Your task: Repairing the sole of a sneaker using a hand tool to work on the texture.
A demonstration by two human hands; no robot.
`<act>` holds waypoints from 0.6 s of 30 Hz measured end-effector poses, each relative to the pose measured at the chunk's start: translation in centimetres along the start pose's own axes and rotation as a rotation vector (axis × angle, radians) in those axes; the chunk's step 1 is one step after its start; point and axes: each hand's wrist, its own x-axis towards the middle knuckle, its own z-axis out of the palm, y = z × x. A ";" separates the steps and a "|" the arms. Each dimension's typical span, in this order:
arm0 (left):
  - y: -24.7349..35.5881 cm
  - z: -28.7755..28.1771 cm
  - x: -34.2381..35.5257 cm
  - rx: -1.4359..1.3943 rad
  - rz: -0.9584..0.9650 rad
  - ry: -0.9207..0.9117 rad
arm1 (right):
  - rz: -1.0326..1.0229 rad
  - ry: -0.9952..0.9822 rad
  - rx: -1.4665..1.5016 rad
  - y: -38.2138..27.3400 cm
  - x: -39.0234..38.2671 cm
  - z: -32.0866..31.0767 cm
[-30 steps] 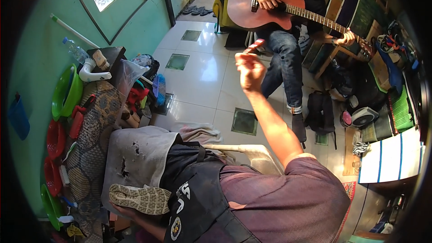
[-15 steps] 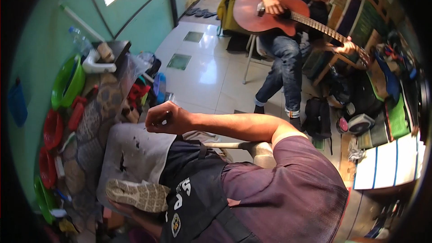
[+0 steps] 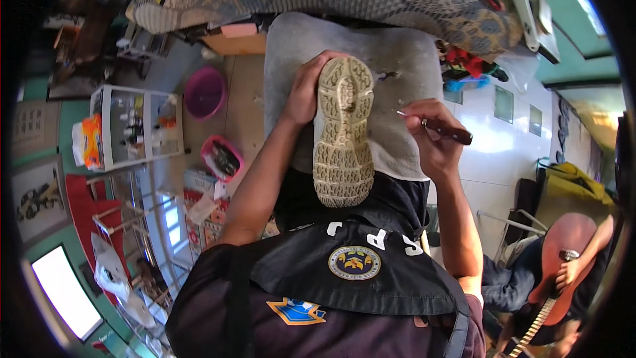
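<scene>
A shoe (image 3: 344, 136) with a beige, deeply patterned sole is held sole-up over my lap, toe and heel in line away from me. My left hand (image 3: 307, 89) grips its far left side, fingers partly hidden behind the shoe. To the right of the shoe, apart from it, my right hand (image 3: 437, 136) is closed around an awl (image 3: 449, 131) with a dark brown handle. The awl's thin metal tip points toward the shoe. A grey padded cover (image 3: 404, 149), torn in spots, lies beneath the shoe and both hands. A black apron (image 3: 291, 265) covers my front.
Beyond the cover runs a stone-patterned ledge (image 3: 331, 0) with clutter. At the lower right a person plays a guitar (image 3: 563, 245). On the left stand a purple basin (image 3: 205, 93), a pink bin (image 3: 222, 158) and a glass-fronted cabinet (image 3: 142, 129).
The view has swung round, bringing the shoe from the lower left to the middle. My right hand, held out in a fist before, is now bent in beside the shoe.
</scene>
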 end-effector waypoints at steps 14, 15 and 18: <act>1.2 0.8 0.7 0.143 -0.042 -0.043 | -0.220 -0.172 -0.283 1.6 4.5 3.1; 1.2 0.8 0.7 0.134 -0.046 -0.038 | -0.224 -0.183 -0.283 1.4 4.4 3.0; 1.1 0.8 0.7 0.130 -0.076 -0.028 | -0.252 -0.230 -0.366 1.1 4.1 2.9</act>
